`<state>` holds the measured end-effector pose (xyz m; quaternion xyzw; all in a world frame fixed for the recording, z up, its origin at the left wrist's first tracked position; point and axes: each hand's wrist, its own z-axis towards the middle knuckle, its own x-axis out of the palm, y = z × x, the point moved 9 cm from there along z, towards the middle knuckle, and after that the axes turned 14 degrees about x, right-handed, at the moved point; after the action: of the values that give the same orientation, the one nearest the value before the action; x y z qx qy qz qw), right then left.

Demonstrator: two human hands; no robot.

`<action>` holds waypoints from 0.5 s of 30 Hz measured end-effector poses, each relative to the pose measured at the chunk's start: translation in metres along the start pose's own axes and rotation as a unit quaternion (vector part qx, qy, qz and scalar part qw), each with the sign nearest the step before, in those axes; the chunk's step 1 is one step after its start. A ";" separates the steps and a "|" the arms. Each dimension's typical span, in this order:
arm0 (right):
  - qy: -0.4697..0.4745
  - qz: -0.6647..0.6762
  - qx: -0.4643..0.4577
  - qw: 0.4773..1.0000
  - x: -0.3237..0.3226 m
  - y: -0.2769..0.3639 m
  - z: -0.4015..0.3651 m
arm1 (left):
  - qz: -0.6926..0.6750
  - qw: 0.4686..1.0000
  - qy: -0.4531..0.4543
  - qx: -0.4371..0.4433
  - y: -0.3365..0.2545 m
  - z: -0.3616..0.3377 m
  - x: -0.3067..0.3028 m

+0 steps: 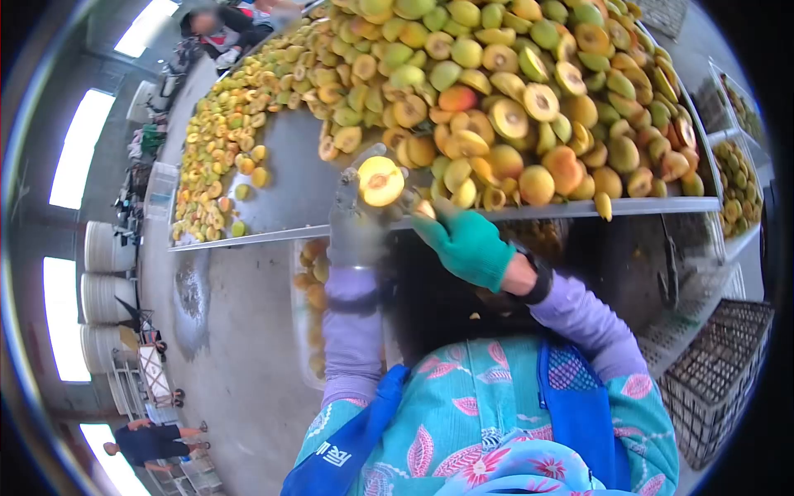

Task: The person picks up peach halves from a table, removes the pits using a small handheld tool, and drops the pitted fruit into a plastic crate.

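My left hand (361, 207), in a greyish glove and partly smeared by motion, holds a halved yellow fruit (381, 181) with its cut face and pit cavity toward the camera. My right hand (468, 242), in a green glove, is closed just to the right of it. A small pale piece (425, 210) shows at its fingertips, too small to name. Both hands are above the near edge of a metal table (289, 157) heaped with whole and halved fruit (496, 99).
Below the table edge stands a container of fruit (315, 281). A dark plastic crate (715, 376) is at the lower right, and fruit-filled crates (736, 186) stand beyond the table's right end. One person (225, 33) is at the far end, another (153, 441) at lower left.
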<state>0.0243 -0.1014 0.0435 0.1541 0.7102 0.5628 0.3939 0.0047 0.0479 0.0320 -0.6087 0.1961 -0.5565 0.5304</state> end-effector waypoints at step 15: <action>-0.095 0.196 0.087 0.972 0.019 -0.026 -0.011 | 0.185 0.968 -0.046 0.161 0.010 -0.017 0.029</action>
<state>0.0104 -0.1047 0.0126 0.3772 0.6717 0.5476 0.3266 0.0023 0.0131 0.0340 -0.4931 0.1884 -0.4442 0.7239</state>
